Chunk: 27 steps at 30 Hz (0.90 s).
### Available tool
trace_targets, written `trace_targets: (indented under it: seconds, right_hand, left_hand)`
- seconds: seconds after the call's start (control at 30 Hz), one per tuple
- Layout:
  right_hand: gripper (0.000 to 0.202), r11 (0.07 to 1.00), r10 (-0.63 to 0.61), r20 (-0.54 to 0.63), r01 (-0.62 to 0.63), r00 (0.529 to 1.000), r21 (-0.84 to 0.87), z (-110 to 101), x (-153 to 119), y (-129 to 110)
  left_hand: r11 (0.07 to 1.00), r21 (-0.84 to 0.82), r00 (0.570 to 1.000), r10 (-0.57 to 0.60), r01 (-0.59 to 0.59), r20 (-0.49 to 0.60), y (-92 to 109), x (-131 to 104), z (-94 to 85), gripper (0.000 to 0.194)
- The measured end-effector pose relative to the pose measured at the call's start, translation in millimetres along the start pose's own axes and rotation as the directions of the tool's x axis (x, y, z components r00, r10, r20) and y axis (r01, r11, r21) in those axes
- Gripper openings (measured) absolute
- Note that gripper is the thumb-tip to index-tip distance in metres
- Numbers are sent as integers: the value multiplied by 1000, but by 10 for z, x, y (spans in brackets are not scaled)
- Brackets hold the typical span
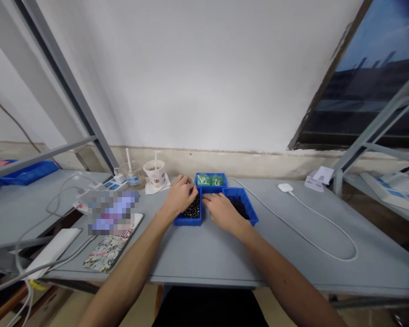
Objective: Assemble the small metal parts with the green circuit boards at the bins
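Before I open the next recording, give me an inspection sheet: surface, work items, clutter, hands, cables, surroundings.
Surface: gray table.
Work items: left bin, small metallic-looking parts; right bin, black parts; back bin, green packets.
Clutter: white cup, clear cup, patterned item partly pixelated, cards.
Hands: left hand at left bin; right hand partly hiding right bin; grip on any part unclear.
Cables: white cable curving across table's right; others at left.
Surroundings: wall, dark window, metal frame.
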State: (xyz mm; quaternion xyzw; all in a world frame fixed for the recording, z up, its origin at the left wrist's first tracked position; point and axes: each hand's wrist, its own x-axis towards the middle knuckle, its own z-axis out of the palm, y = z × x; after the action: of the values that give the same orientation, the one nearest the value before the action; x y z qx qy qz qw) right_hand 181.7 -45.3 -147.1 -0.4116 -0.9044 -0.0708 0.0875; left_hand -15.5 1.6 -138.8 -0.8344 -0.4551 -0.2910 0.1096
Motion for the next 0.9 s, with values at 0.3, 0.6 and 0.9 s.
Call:
trace_targets:
  seconds: [0.3,0.6,0.9]
  right_hand:
    - [33,999,50,122,-50,991,-3,13,12,-7]
    - [39,987,106,129,-120,986,108,-11,-53,46]
    - [28,946,138,-208,-67,968,317,54,36,140]
  left_hand:
    - [999,-37,999,-17,16,-38,48,21,-42,34]
    - [980,-162,993,109,-115,-46,111,14,-63,35]
    - [975,-196,994,102,-108,-37,126,7,-49,23]
